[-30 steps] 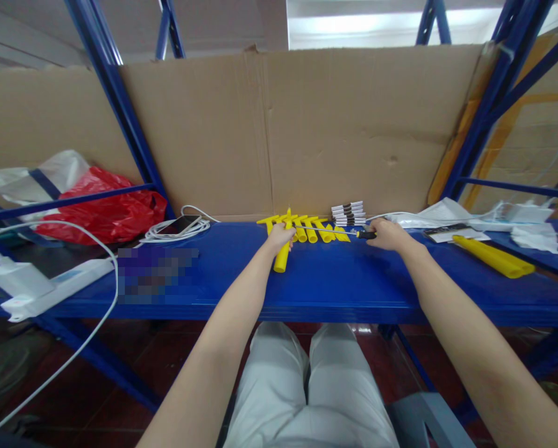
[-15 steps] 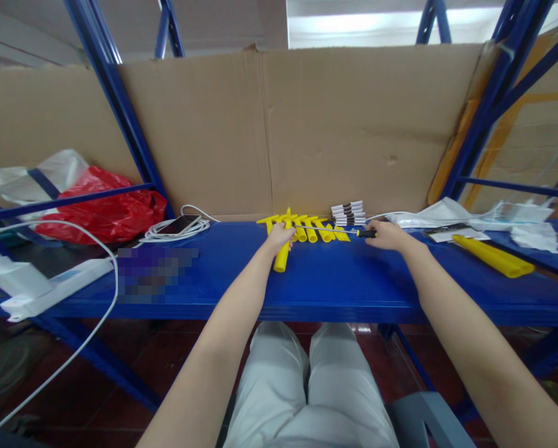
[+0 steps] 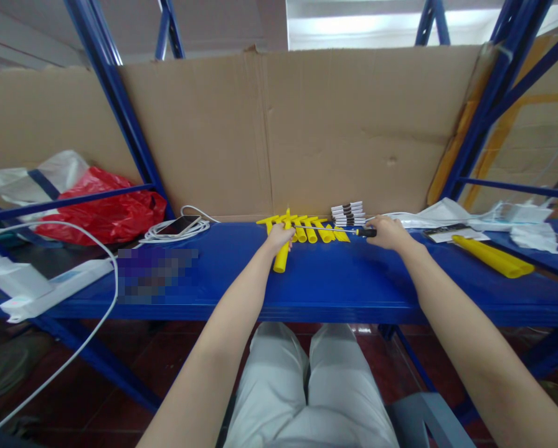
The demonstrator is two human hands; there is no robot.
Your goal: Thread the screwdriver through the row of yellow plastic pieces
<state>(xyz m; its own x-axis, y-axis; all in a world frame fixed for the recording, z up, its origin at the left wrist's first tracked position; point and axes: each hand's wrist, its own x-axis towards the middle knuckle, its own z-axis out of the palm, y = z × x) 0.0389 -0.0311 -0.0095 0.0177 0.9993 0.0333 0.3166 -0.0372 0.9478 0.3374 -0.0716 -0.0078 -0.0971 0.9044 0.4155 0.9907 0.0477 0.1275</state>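
Note:
My left hand [image 3: 279, 238] is closed around a yellow T-shaped piece with a tube-like handle [image 3: 281, 261], whose round end points toward me. In my right hand [image 3: 385, 233] is a screwdriver [image 3: 365, 233] with a black and yellow handle. Its long metal shaft runs leftward and its tip reaches the yellow piece at my left hand. Behind the shaft lies a row of several similar yellow T-shaped pieces [image 3: 312, 234]. Just beyond them is a stack of white sticks with dark bands [image 3: 348, 214], near the cardboard.
A cardboard panel [image 3: 354, 137] stands along the back of the blue table [image 3: 326, 283]. To the right lie two yellow strips [image 3: 496, 256] and white plastic bags [image 3: 428, 214]. On the left are a coiled white cable [image 3: 179, 230], a power strip [image 3: 68, 286] and a red bag [image 3: 106, 205].
Both hands stay nearly in place. My right hand's fingers have shifted slightly around the screwdriver handle; the yellow piece has not visibly moved.

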